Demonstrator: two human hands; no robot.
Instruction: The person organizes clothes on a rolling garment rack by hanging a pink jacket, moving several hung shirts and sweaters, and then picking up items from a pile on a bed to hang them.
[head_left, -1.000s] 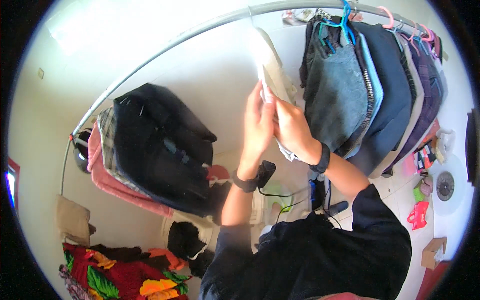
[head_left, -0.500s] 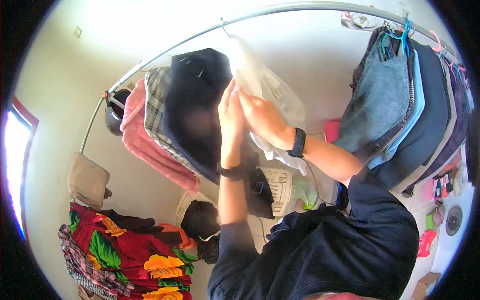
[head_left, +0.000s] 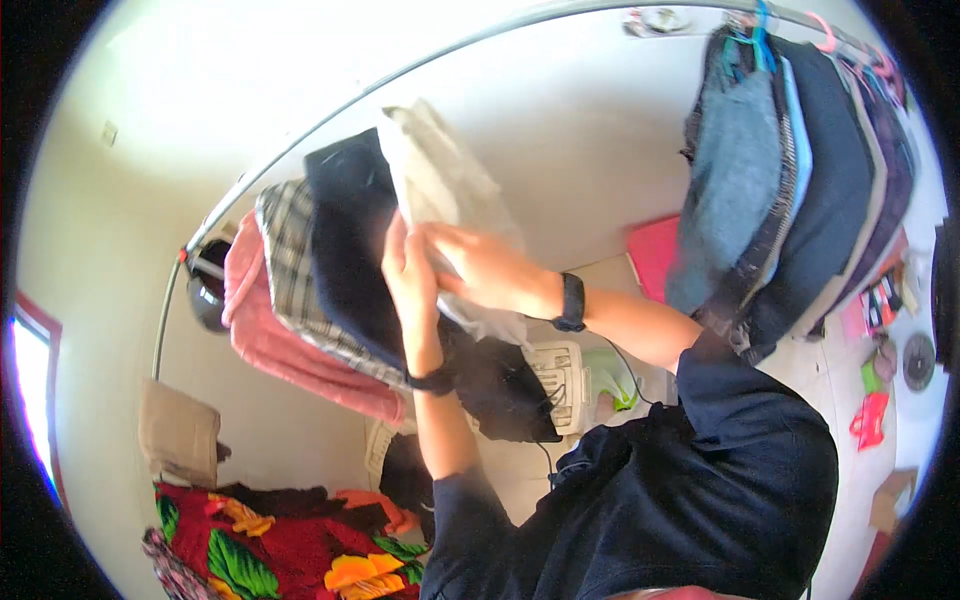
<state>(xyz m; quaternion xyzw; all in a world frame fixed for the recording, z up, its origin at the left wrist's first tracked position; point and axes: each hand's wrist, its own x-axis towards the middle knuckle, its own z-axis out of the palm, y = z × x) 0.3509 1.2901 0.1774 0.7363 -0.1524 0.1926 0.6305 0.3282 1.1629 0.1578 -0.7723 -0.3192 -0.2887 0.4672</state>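
Observation:
A white garment (head_left: 440, 165) hangs in front of me below a metal clothes rail (head_left: 400, 72), creased and slightly blurred. My left hand (head_left: 408, 270) is at its left edge, fingers upright and pressed together on the cloth. Close beside it, my right hand (head_left: 490, 268) has its fingers curled inward, gripping the same garment. The two hands nearly meet, so the cloth between them is partly hidden. Just left of the garment hang a dark navy garment (head_left: 350, 240), a plaid shirt (head_left: 285, 250) and a pink garment (head_left: 260, 345).
Several jackets and a blue denim garment (head_left: 735, 180) hang at the right. A dark helmet (head_left: 208, 290) is at the rail's left end. Lower left lies a red flowered blanket (head_left: 300, 545), near a beige cloth (head_left: 180, 430). A pale plastic basket (head_left: 560, 380) stands below my arms.
The view has shifted, moving the hanging clothes left and down in the picture. My hands appear lower, still at the white garment. The hook above it no longer shows.

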